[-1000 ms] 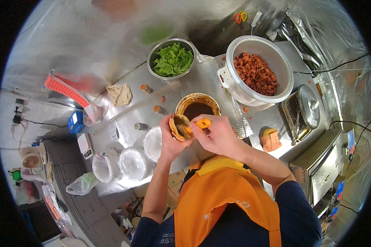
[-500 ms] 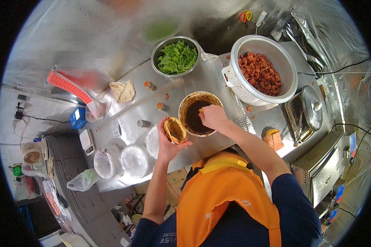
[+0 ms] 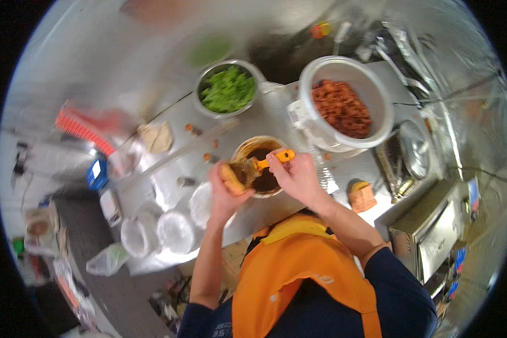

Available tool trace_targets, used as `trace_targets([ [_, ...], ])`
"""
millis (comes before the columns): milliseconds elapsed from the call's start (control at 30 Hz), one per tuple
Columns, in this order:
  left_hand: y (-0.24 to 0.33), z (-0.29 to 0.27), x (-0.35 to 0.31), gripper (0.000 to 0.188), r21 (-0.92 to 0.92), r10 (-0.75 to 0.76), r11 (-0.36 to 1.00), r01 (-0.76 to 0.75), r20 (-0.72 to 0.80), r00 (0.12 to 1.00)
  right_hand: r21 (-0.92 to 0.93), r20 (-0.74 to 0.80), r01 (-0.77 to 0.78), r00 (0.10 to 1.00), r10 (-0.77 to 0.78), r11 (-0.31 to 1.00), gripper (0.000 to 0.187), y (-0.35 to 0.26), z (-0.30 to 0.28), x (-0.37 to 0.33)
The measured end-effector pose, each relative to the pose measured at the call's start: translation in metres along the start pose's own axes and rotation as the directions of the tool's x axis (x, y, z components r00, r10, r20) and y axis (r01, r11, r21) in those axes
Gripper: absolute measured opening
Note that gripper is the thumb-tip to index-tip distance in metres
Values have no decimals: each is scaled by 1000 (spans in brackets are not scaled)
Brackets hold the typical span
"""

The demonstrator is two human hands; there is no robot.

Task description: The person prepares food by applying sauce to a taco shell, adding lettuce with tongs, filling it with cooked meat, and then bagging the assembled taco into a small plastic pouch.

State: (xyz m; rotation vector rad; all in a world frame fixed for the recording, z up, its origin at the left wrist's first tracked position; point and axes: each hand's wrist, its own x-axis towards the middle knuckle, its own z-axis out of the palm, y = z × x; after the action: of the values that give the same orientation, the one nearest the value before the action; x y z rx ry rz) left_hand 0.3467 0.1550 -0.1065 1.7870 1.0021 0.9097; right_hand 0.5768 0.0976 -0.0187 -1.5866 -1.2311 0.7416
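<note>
My left hand (image 3: pixel 224 201) holds a split bread bun (image 3: pixel 230 179), its opening turned toward the right. In my right hand (image 3: pixel 296 177) is a brush with an orange handle (image 3: pixel 283 156). The brush's sauce-covered head (image 3: pixel 247 168) touches the bun's brown-coated inside. Just beneath both hands stands a round tub (image 3: pixel 243 147), its rim smeared, with dark brown sauce (image 3: pixel 265 183) inside. My fingers partly hide the bun and the tub. The picture is somewhat blurred.
Behind are a metal bowl (image 3: pixel 257 76) of chopped lettuce and a white pot (image 3: pixel 384 93) of reddish meat pieces. Plastic-lined containers (image 3: pixel 174 232), small shakers (image 3: pixel 186 181) and a cloth (image 3: pixel 155 137) lie left. A bun in a paper sleeve (image 3: pixel 363 198) and a metal lid (image 3: pixel 417 151) are right.
My right hand has lifted the brush out of the sauce tub and brought it left to the bun. The bun has tilted toward the brush. The whole view has shifted slightly.
</note>
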Motion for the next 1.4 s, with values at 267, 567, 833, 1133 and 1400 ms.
trace_targets([
  [267, 9, -15, -24, 98, -488, -429, 767, 416, 93, 899, -223, -321, -169, 943, 92, 960, 29, 102, -117, -38],
  [567, -9, -37, -40, 95, -700, -348, 442, 560, 442, 827, -524, -798, -852, 489, 353, -5, 77, 362, -354, -217],
  [833, 15, -23, -36, 109, -721, -170, 597, 350, 313, 934, -126, -560, -786, 560, 610, 606, 56, 322, -354, -258],
  [1133, 19, -28, -55, 117, -773, -161, 577, 266, 212, 964, -71, -399, -338, 872, 284, 939, 36, -13, -201, -31],
  [1400, 24, -42, -68, 135, -696, -291, 679, 232, 34, 956, -527, 188, -230, 907, 377, 818, 48, 53, 15, 203],
])
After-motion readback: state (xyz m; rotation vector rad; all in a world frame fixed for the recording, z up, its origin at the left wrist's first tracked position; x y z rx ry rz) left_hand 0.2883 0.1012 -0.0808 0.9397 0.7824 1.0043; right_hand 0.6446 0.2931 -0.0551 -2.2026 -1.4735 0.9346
